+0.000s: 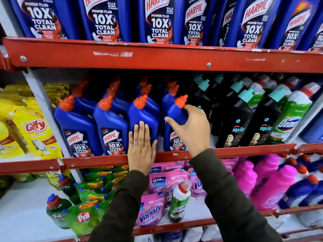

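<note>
Several blue Harpic bottles with orange caps stand in rows on the middle red shelf (pixel 97 161). My left hand (pixel 140 145) lies flat, fingers straight, against the front of the third front-row bottle (pixel 141 114), covering its label. My right hand (pixel 190 127) grips the shoulder of the fourth Harpic bottle (pixel 174 112), thumb on its left side and fingers round its right, just below the orange cap. That bottle stands slightly apart from the third one, next to the black bottles.
Black Spic bottles (pixel 243 119) and green Domex bottles (pixel 290 119) stand right of my hands. Larger Harpic bottles (pixel 157 23) fill the top shelf. Yellow Giffy pouches (pixel 35 130) are at left. Below lie Pril pouches (pixel 83 215), Vanish pouches (pixel 152 210), a Domex bottle (pixel 180 201) and pink bottles (pixel 274 187).
</note>
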`<state>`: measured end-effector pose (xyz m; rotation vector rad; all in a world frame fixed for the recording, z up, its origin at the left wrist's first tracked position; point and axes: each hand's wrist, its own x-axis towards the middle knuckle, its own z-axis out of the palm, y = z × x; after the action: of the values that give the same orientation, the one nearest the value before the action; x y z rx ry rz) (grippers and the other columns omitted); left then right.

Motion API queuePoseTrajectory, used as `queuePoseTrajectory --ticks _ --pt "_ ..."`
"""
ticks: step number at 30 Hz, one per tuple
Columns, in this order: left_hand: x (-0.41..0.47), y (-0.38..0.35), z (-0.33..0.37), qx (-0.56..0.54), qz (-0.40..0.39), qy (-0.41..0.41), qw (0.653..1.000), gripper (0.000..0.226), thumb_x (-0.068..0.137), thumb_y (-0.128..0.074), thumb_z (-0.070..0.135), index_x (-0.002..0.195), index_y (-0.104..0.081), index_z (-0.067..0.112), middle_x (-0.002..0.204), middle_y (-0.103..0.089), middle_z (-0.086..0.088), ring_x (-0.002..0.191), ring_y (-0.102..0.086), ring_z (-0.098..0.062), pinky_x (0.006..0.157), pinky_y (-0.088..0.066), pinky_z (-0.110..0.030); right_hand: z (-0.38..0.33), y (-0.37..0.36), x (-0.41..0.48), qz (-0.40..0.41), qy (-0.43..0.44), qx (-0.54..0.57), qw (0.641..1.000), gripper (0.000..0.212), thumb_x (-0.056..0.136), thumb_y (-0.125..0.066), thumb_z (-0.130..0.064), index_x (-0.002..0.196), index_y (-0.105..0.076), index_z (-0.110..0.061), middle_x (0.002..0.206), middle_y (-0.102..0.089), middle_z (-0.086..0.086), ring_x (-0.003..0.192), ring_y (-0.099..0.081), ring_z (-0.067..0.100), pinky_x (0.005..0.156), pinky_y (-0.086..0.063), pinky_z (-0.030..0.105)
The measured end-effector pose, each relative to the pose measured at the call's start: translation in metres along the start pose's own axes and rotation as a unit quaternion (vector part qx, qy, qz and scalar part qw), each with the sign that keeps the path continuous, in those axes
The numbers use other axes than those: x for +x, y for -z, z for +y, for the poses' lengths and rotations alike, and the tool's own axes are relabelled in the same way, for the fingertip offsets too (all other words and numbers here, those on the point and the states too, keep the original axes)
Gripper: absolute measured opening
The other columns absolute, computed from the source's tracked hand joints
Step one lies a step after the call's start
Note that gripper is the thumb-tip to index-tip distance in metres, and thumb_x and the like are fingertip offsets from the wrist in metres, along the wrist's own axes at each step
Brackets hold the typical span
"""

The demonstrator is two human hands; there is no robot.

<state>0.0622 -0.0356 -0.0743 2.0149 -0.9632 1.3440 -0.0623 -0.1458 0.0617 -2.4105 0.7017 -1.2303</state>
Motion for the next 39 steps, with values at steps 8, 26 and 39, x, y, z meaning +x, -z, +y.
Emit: queuePoseTrajectory --ticks 8,26,39 --pt "0.001 0.002 0.001 0.001 -0.009 0.002 1.000 0.078 0.105 -0.038 0.033 0.162 0.008 0.007 0.170 0.017 -0.007 0.158 0.012 -0.022 0.130 0.003 -0.040 0.002 -0.004 -0.005 0.012 0.014 0.013 1.000 0.071 0.079 -0.081 -0.060 0.127 -0.067 -0.010 0.118 -0.071 0.004 0.112 -0.060 0.024 0.093 -0.047 0.032" --pt "-0.003 -0.002 -0.002 -0.003 -0.003 -0.006 1.000 0.076 0.106 -0.036 0.033 0.162 0.006 0.005 0.170 0.016 -0.009 0.158 0.010 -0.023 0.130 0.002 -0.042 0.155 0.099 0.054 0.224 -0.171 -0.003 0.959 0.076 0.101 -0.063 -0.033 0.157 -0.028 0.005 0.155 -0.034 0.029 0.149 -0.030 0.043 0.124 -0.020 0.041" --pt "-0.002 -0.001 0.000 -0.014 0.004 -0.012 1.000 0.066 0.112 -0.024 0.037 0.162 0.005 0.003 0.170 0.015 -0.009 0.158 0.010 -0.024 0.130 0.001 -0.043 0.160 0.115 0.030 0.238 -0.127 -0.056 0.961 0.066 0.100 -0.066 -0.035 0.144 -0.044 0.010 0.143 -0.050 0.029 0.137 -0.045 0.043 0.115 -0.027 0.040"
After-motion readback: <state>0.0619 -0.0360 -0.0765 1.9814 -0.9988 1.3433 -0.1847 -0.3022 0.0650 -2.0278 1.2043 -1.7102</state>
